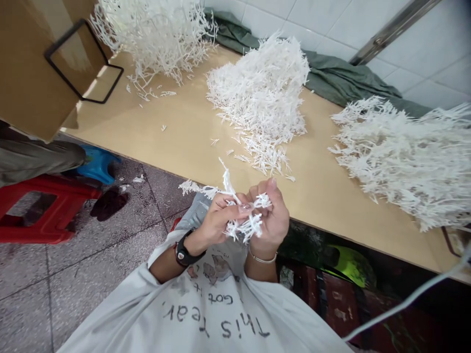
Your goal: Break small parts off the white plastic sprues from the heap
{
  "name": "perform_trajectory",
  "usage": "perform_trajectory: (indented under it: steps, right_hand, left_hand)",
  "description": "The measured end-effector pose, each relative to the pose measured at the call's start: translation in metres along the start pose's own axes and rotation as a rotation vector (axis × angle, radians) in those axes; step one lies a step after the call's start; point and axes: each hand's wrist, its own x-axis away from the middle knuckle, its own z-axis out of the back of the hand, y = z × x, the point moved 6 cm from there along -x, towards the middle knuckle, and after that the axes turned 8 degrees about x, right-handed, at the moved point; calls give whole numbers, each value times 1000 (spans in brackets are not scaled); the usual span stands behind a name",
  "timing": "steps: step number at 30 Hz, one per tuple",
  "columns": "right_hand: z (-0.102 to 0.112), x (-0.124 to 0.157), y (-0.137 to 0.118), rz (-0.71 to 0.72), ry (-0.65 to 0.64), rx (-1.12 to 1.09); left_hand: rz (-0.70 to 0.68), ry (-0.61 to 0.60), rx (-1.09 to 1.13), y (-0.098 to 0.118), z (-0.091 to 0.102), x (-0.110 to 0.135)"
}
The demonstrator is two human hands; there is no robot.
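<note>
Pale tiles [324, 22] back the tan table [176, 135]; left hand [220, 218] pinches white sprigs [253, 225], right hand [276, 219] curls, hold unclear.

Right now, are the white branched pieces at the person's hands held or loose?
Held: the left hand pinches the white branched pieces under its thumb, tufted ends showing beside the right hand.
</note>
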Motion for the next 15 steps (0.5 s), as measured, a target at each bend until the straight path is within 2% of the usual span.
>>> perform_trajectory:
  steps: [2, 4, 6, 8, 11, 15]
  right_hand:
    - [2, -5, -9, 26, -29, -157]
    - [11, -13, -29, 141, -9, -243]
    - [19, -18, -53, 317, 45, -165]
    - [17, -19, -71, 449, 76, 44]
    - [7, -18, -71, 456, 69, 349]
    - [4, -12, -49, 357, 14, 498]
  left_hand:
    - [12, 11, 64, 1, -1, 1]
    - [17, 26, 95, 5, 0, 4]
    - [-6, 22, 57, 8, 3, 6]
    - [-58, 9, -40, 11, 7, 6]
    - [-96, -21, -159, 12, 11, 4]
    - [-159, -56, -384, 19, 9, 2]
